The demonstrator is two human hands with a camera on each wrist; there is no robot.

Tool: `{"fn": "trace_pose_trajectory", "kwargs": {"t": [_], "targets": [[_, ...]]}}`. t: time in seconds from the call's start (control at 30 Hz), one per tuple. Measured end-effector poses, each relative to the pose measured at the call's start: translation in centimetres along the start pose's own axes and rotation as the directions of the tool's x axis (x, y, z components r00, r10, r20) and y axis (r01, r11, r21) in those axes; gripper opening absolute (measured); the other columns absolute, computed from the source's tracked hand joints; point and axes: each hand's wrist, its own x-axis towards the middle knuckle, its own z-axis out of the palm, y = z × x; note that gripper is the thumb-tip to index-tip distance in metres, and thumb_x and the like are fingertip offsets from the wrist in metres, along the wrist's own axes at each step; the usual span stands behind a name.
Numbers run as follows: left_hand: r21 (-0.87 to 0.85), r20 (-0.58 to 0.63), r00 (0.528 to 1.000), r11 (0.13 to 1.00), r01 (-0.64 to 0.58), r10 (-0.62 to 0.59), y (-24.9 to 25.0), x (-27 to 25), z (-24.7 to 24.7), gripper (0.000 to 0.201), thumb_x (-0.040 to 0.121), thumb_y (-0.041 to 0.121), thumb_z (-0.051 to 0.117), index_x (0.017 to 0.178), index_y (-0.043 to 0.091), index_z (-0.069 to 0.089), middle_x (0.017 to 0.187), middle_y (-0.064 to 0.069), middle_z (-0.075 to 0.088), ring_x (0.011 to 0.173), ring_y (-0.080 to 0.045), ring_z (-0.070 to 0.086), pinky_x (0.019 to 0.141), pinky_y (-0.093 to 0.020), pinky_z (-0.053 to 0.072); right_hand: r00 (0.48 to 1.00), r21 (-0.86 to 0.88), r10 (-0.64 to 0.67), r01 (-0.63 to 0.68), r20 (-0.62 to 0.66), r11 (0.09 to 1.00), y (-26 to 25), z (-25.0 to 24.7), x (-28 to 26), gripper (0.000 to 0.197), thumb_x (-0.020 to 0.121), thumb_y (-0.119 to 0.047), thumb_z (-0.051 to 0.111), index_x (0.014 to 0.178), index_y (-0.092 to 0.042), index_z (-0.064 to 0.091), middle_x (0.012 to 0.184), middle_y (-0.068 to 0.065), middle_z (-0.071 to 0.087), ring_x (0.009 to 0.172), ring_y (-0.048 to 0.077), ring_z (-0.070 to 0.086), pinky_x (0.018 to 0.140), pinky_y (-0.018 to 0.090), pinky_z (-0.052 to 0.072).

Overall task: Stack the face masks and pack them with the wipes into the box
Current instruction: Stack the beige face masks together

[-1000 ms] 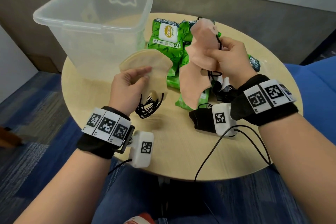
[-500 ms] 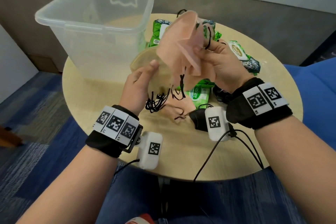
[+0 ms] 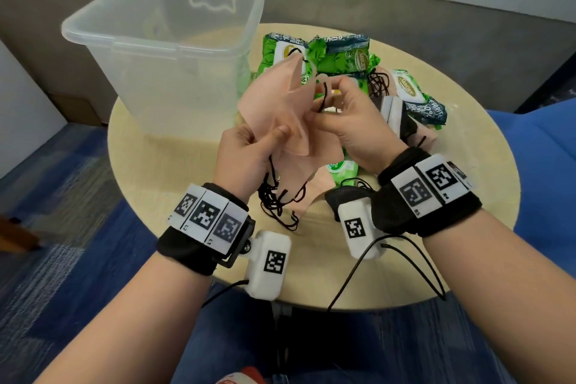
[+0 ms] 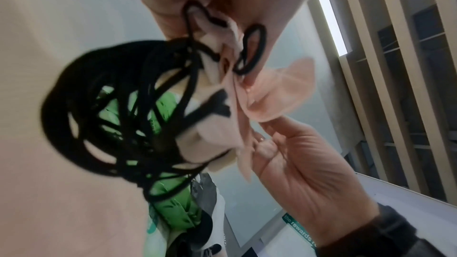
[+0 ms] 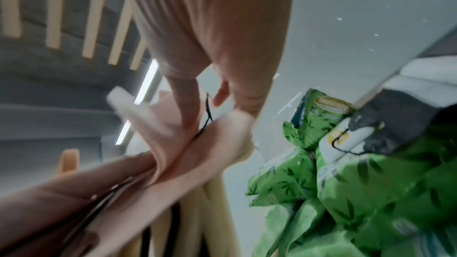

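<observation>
Now my left hand (image 3: 246, 150) pinches the pink face masks (image 3: 277, 103) above the table (image 3: 174, 184), beside the empty clear box (image 3: 162, 40), while my right hand (image 3: 349, 121) pinches a black ear loop (image 3: 322, 100) to align them.

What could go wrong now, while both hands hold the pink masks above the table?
1. The black ear loops hang tangled below the left hand; they may catch and drag out a mask lying on the table.
2. The pink masks fan apart between the left hand and the right hand, so the stack may end up uneven.
3. The right hand pinches only an edge, so a mask might slip onto the wipes packs.
</observation>
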Motion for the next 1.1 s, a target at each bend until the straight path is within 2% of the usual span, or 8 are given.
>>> {"fn": "trace_pose_trajectory", "kwargs": {"t": [0.13, 0.2, 0.33, 0.53, 0.67, 0.8, 0.97, 1.1], "targets": [[0.038, -0.058, 0.998, 0.999, 0.005, -0.003, -0.2, 0.4, -0.4, 0.026, 0.073, 0.022, 0.066, 0.097, 0.012, 0.071, 0.098, -0.006, 0.072, 0.095, -0.018, 0.068, 0.087, -0.038, 0.053, 0.912, -0.238, -0.258, 0.186, -0.32, 0.953, -0.9, -0.2, -0.5, 0.037, 0.072, -0.008, 0.068, 0.091, -0.028, 0.044, 0.081, -0.006, 0.047, 0.066, 0.006, 0.046, 0.064, 0.029, 0.042], [0.049, -0.066, 0.998, 0.999, 0.006, -0.003, 0.0, 0.5, -0.4, 0.026, 0.073, 0.023, 0.066, 0.096, 0.012, 0.071, 0.097, -0.006, 0.073, 0.095, -0.018, 0.068, 0.088, -0.04, 0.053, 0.905, -0.206, -0.334, 0.285, -0.265, 0.936, -1.6, 0.4, -1.2, 0.016, 0.077, -0.032, 0.062, 0.084, -0.026, 0.049, 0.074, -0.003, 0.049, 0.066, 0.008, 0.046, 0.063, 0.029, 0.041], [0.064, -0.07, 0.998, 0.998, -0.005, 0.009, 0.2, 0.5, -0.3, 0.027, 0.073, 0.022, 0.066, 0.098, 0.011, 0.071, 0.098, -0.007, 0.072, 0.096, -0.02, 0.068, 0.09, -0.041, 0.052, 0.967, -0.259, -0.216, 0.176, -0.136, 0.95, -1.8, 0.8, -1.9, 0.038, 0.072, -0.061, 0.05, 0.09, -0.029, 0.051, 0.074, 0.002, 0.052, 0.07, 0.012, 0.05, 0.066, 0.028, 0.041], [0.173, -0.054, 0.998, 0.985, -0.024, 0.034, 0.4, 0.4, -1.0, 0.009, 0.07, 0.027, 0.069, 0.076, 0.022, 0.073, 0.085, -0.004, 0.074, 0.084, -0.021, 0.07, 0.08, -0.046, 0.055, 0.918, -0.544, -0.306, 0.126, -0.254, 0.83, -1.1, 0.2, -1.0, 0.041, 0.078, -0.034, 0.064, 0.115, -0.019, 0.057, 0.106, 0.001, 0.045, 0.096, 0.013, 0.043, 0.092, 0.035, 0.042], [0.24, 0.013, 0.999, 0.97, -0.034, 0.032, 0.0, 0.3, -0.7, 0.026, 0.063, 0.04, 0.073, 0.072, 0.016, 0.073, 0.08, -0.013, 0.073, 0.079, -0.032, 0.069, 0.074, -0.052, 0.054, 0.926, -0.506, -0.315, 0.173, -0.21, 0.845, -2.8, 1.0, -0.3, 0.057, 0.075, -0.057, 0.057, 0.115, -0.017, 0.055, 0.087, -0.004, 0.053, 0.071, 0.0, 0.045, 0.071, 0.014, 0.038], [0.226, 0.048, 0.999, 0.974, -0.009, -0.001, 0.0, 0.2, -0.7, 0.009, 0.07, 0.03, 0.075, 0.07, 0.021, 0.075, 0.073, -0.001, 0.074, 0.069, -0.015, 0.067, 0.063, -0.037, 0.054, 0.966, -0.526, -0.212, 0.105, -0.149, 0.844, -3.2, 1.6, 0.4, 0.057, 0.066, -0.021, 0.079, 0.117, -0.014, 0.054, 0.091, 0.003, 0.064, 0.075, 0.011, 0.056, 0.07, 0.019, 0.043], [0.103, 0.066, 0.998, 0.995, 0.001, -0.008, 0.8, -0.3, -1.0, 0.006, 0.08, 0.005, 0.07, 0.075, 0.008, 0.068, 0.062, 0.007, 0.069, 0.059, -0.004, 0.062, 0.055, -0.017, 0.047, 0.983, -0.392, -0.116, 0.051, -0.142, 0.919, -2.6, 1.5, 0.1, 0.032, 0.055, -0.006, 0.077, 0.085, -0.004, 0.066, 0.083, 0.013, 0.068, 0.076, 0.021, 0.06, 0.07, 0.041, 0.052], [-0.026, 0.051, 0.996, 0.997, 0.068, -0.067, 1.0, 0.2, -1.5, 0.044, 0.077, 0.041, 0.061, 0.079, -0.002, 0.067, 0.067, -0.01, 0.063, 0.058, -0.019, 0.055, 0.05, -0.023, 0.041, 1.0, -0.14, -0.014, 0.014, -0.001, 0.99, -2.6, 0.9, -0.5, 0.021, 0.06, 0.009, 0.067, 0.067, -0.005, 0.053, 0.071, 0.012, 0.057, 0.068, 0.019, 0.054, 0.058, 0.033, 0.047]]}}
